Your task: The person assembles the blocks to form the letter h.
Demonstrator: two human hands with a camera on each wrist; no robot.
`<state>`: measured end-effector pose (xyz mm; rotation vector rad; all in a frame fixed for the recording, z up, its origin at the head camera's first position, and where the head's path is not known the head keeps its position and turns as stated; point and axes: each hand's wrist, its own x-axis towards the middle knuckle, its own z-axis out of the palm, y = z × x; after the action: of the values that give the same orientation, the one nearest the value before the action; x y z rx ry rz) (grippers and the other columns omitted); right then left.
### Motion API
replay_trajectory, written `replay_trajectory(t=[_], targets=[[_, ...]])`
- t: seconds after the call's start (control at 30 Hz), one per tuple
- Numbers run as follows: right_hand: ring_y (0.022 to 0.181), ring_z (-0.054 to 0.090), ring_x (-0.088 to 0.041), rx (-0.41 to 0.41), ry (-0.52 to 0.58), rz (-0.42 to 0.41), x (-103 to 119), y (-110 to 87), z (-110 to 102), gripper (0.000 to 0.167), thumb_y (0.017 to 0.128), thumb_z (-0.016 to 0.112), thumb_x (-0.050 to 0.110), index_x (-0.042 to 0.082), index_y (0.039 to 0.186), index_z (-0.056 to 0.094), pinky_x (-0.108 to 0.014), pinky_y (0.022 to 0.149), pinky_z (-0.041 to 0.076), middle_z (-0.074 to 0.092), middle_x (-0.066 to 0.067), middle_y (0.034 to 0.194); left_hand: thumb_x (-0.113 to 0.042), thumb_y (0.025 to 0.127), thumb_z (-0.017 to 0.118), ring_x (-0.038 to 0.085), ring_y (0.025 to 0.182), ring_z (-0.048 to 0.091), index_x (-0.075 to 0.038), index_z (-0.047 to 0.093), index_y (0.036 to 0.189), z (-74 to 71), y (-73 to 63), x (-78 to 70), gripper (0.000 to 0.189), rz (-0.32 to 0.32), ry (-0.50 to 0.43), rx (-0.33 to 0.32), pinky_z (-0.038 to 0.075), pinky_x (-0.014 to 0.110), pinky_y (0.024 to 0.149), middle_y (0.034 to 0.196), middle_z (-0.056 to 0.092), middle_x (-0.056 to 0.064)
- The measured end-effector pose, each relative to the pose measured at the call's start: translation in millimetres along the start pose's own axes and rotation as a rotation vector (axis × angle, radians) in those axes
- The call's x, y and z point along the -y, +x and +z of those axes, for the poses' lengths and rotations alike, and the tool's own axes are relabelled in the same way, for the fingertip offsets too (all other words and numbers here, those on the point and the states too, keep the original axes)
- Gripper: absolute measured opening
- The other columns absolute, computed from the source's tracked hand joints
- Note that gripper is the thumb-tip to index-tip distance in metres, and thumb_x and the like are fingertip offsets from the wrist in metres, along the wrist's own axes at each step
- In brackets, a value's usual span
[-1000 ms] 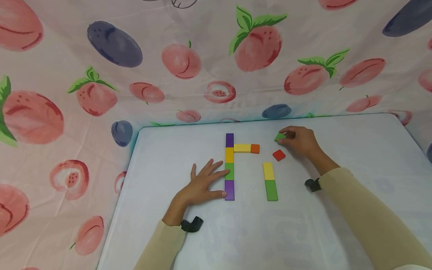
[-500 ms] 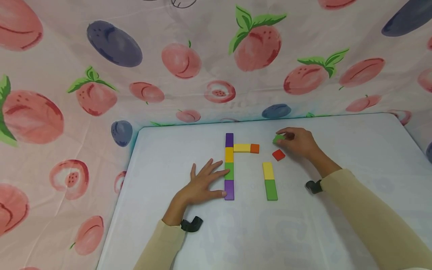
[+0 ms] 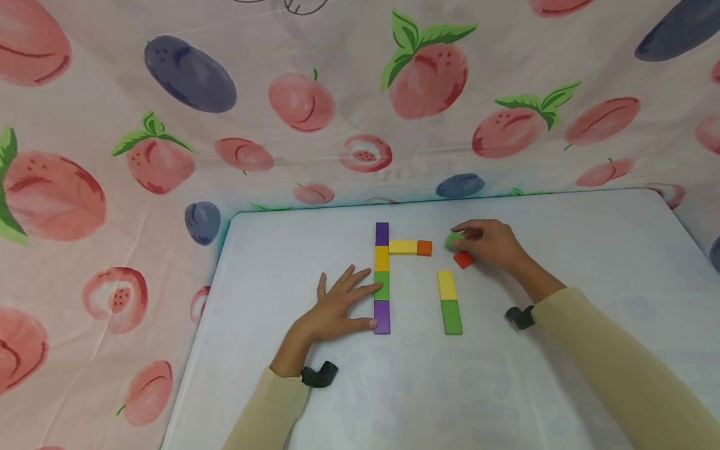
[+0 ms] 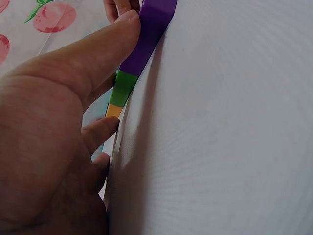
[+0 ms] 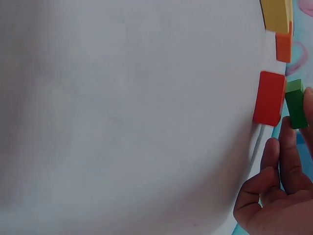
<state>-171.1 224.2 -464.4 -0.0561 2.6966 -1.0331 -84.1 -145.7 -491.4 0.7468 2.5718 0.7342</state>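
Note:
A vertical row of blocks stands at the centre of the head view: dark purple [image 3: 382, 234], orange-yellow [image 3: 382, 258], green [image 3: 382, 280] and light purple [image 3: 382, 317]. My left hand [image 3: 332, 312] lies left of it with fingers spread. Its thumb touches the light purple block and a fingertip touches the green one. My right hand [image 3: 495, 245] pinches a small green block [image 3: 452, 240] between thumb and finger. Just beside and below that, a red block [image 3: 464, 260] lies on the table; the right wrist view shows the red block [image 5: 270, 98] close to the held green block [image 5: 296, 103].
A yellow block [image 3: 402, 247] and an orange block [image 3: 424, 249] extend rightwards from the row. Further right, a yellow block [image 3: 447, 285] and a green block [image 3: 452, 317] lie end to end. The white table [image 3: 270, 250] meets a fruit-patterned cloth [image 3: 225, 175] behind and left.
My right hand has moved left and slightly nearer with the pinched green block, now partly over the red block. My left hand has stayed in place.

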Motion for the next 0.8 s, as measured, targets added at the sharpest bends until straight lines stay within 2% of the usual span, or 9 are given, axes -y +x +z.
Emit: replay_trajectory(t=[0.4, 0.8], targets=[[0.114, 0.06, -0.031, 0.038, -0.037, -0.006, 8.3, -1.5, 7.7, 0.038, 0.094, 0.074, 0.032, 0.016, 0.128, 0.072, -0.046, 0.094, 0.055, 0.071, -0.014, 0.12, -0.058, 0.09, 0.069, 0.021, 0.162, -0.003, -0.045, 0.038, 0.156, 2.1, 0.9, 0.8, 0.073, -0.008, 0.015, -0.005, -0.018, 0.069, 0.118, 0.172, 0.016, -0.011], [0.108, 0.063, -0.029, 0.02, -0.077, -0.066, 12.8, -3.3, 13.5, 0.037, 0.092, 0.077, 0.032, 0.013, 0.124, 0.074, -0.045, 0.093, 0.053, 0.074, -0.012, 0.113, -0.058, 0.09, 0.07, 0.021, 0.162, -0.003, -0.045, 0.038, 0.156, 2.8, 1.3, 1.9, 0.074, -0.01, 0.022, -0.007, -0.017, 0.07, 0.118, 0.172, 0.017, -0.011]])
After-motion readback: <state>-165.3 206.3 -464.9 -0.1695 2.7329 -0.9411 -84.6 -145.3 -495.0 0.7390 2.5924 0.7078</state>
